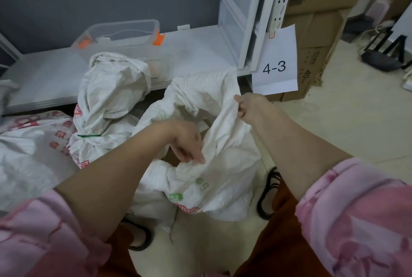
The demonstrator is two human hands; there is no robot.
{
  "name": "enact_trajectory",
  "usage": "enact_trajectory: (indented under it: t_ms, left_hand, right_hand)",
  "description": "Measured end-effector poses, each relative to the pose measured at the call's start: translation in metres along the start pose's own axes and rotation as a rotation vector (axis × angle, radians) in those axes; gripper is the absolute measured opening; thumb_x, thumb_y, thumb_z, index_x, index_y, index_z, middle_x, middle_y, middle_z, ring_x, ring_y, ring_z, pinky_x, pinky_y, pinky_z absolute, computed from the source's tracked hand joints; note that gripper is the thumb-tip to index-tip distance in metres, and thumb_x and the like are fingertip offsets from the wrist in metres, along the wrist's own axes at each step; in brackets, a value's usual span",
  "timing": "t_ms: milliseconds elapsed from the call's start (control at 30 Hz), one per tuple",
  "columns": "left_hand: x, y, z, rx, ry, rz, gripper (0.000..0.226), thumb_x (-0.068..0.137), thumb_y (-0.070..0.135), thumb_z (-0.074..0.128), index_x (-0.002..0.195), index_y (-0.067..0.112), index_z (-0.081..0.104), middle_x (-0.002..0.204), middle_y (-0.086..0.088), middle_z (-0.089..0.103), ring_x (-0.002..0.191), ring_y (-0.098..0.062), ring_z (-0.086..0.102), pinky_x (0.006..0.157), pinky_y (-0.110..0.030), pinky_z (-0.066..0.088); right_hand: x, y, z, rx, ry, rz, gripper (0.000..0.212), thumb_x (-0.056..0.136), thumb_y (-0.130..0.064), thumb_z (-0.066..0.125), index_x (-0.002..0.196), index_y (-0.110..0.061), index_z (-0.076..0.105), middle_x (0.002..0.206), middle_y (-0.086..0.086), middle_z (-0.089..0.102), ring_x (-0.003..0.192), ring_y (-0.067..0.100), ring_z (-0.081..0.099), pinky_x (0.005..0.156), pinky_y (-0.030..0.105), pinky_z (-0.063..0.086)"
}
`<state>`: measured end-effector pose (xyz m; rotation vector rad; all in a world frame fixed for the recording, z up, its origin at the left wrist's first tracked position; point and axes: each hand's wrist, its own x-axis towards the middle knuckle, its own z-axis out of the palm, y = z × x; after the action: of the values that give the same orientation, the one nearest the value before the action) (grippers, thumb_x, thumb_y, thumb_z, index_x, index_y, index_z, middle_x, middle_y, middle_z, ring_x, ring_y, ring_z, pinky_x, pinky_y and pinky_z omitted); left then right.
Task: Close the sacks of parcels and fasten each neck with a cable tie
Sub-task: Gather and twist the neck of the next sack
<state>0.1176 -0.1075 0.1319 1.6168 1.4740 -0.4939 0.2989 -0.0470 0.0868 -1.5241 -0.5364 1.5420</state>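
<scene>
- The open sack (200,143) stands on the floor (334,125) directly in front of the person, just clear of the front edge of the low white shelf (44,71). Its mouth gapes upward and is not yet gathered; brown parcel surfaces show inside it, though their number cannot be told.
- The right hand (249,107) pinches the far right part of the sack's rim between thumb and fingers and holds it raised.
- The left hand (187,143) grips the near part of the rim, fingers curled round a fold of the fabric, lower than the right hand.
- Key relation: the stretch of rim between the two hands runs diagonally, from the near-left up to the far-right. The remaining loose rim, on the far-left side toward the shelf, lies nearer the left hand. Judgement: closing the neck calls for drawing the two held points together over the mouth and gathering that slack.
- No cable tie is visible in either hand or beside this sack, so fastening appears to be a step away yet.
- A second sack (111,98) leans against the shelf's front edge to the left, its neck already cinched by a green cable tie (89,135). That one appears finished.
- A third white sack (29,149) lies at the left edge; its neck is not in view.
- On the shelf sits a clear plastic bin (124,34) with orange clips, and a paper label reading 4-3 (275,62) hangs at the shelf's right end.
</scene>
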Motion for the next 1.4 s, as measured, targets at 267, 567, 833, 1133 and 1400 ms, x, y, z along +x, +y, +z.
enact_trajectory:
  t_ms: [267,567,833,1133,1400]
  left_hand:
    - [0.034,0.033,-0.03,0.352,0.838,0.317,0.053,0.09,0.015,0.061,0.139,0.022,0.043,0.14,0.001,0.045,0.126,-0.022,0.04,0.1,-0.036,0.04]
    - [0.067,0.078,-0.038,0.397,0.218,0.367,0.021,0.091,0.031,0.061,0.095,0.013,0.07,0.078,0.008,0.057,0.074,-0.01,0.052,0.067,-0.023,0.039]
    - [0.08,0.108,-0.049,0.092,0.323,0.342,0.014,0.085,0.012,0.059,0.087,0.006,0.072,0.068,0.0,0.059,0.068,-0.02,0.045,0.054,-0.022,0.037]
    - [0.091,0.062,-0.056,-0.03,0.556,0.296,0.007,0.087,0.01,0.064,0.093,0.014,0.067,0.089,0.003,0.062,0.072,-0.011,0.059,0.057,-0.016,0.043]
    - [0.112,0.001,-0.028,0.395,0.494,-0.042,0.046,0.092,0.017,0.06,0.135,0.013,0.045,0.133,-0.009,0.051,0.119,-0.026,0.052,0.099,-0.034,0.044]
  right_hand:
    - [-0.009,0.021,-0.036,-0.041,-0.193,0.152,0.008,0.096,-0.006,0.051,0.088,-0.009,0.053,0.07,0.001,0.044,0.053,0.009,0.035,0.033,0.019,0.025]
    - [-0.025,0.024,-0.08,-0.367,-0.102,0.103,0.022,0.088,-0.007,0.06,0.107,0.004,0.064,0.094,0.013,0.065,0.082,0.021,0.06,0.07,0.027,0.046]
    - [-0.057,0.01,-0.034,-1.027,0.007,-0.471,0.031,0.086,-0.044,0.063,0.083,-0.013,0.064,0.079,-0.002,0.058,0.079,0.021,0.057,0.062,0.027,0.041]
    - [-0.025,0.033,-0.009,-1.177,0.216,-0.448,0.062,0.083,-0.042,0.068,0.13,-0.009,0.045,0.132,0.01,0.046,0.12,0.026,0.045,0.081,0.03,0.04]
    - [0.0,0.076,0.025,-1.437,0.172,-0.44,0.085,0.069,-0.065,0.069,0.126,-0.007,0.045,0.126,0.014,0.047,0.119,0.029,0.043,0.094,0.036,0.043]
